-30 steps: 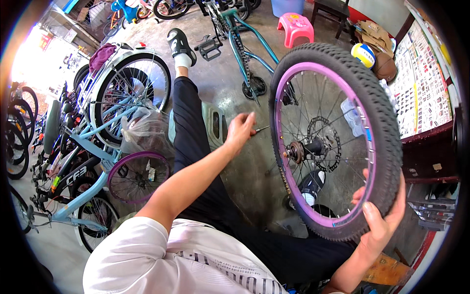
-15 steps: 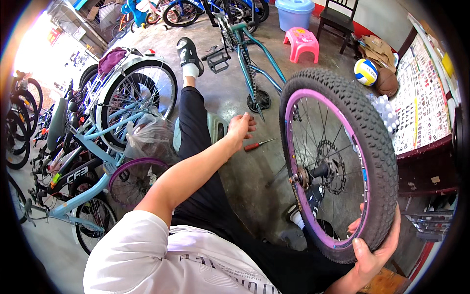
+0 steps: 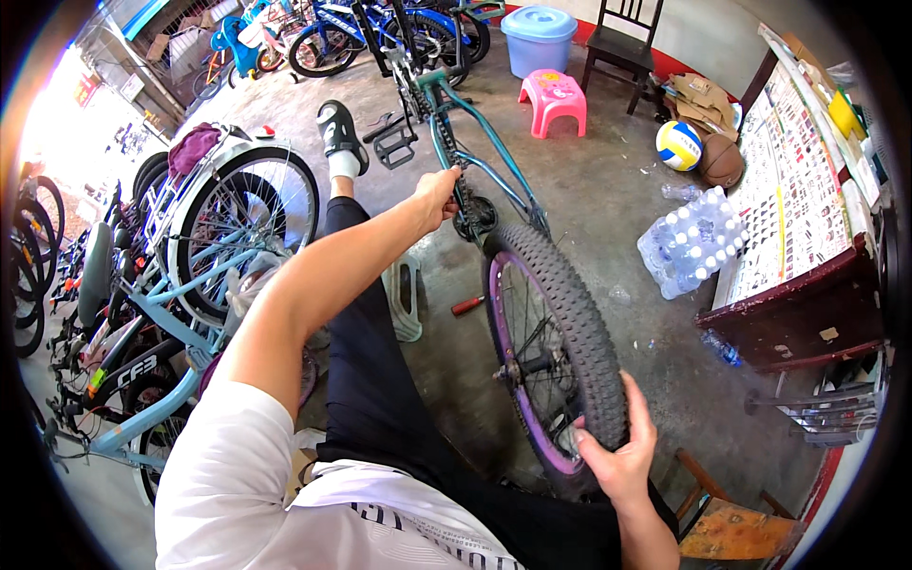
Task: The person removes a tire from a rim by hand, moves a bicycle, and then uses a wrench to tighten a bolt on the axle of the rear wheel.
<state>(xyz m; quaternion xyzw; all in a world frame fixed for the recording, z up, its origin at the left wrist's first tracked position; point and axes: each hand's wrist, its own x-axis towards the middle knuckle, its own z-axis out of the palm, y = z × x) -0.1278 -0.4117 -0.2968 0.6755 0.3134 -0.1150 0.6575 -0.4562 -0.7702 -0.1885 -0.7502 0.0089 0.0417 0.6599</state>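
A teal bicycle frame (image 3: 503,152) with chain and crank stands ahead of me. My left hand (image 3: 439,198) is closed on the frame's left rear tube, beside the chain; its fingertips are partly hidden. My right hand (image 3: 619,445) grips the near edge of a bicycle wheel (image 3: 570,313), thumb on the rim side and fingers over the knobby black tyre. The wheel has a purple rim, a sprocket and a disc rotor. It leans with its far edge close to the frame's rear end. A red-handled screwdriver (image 3: 467,306) lies on the floor left of the wheel.
Several bicycles crowd the left, a light blue frame (image 3: 157,394) nearest. A pale plastic stool (image 3: 407,302) is by my leg. Pink stool (image 3: 554,101), blue bucket (image 3: 538,43) and dark chair (image 3: 619,47) stand behind. Balls and a bottle pack (image 3: 692,243) lie right, beside a cabinet (image 3: 807,313).
My left hand has moved forward from above the floor onto the frame. My right hand has carried the wheel left and lower, toward the frame's rear end, turning it more edge-on.
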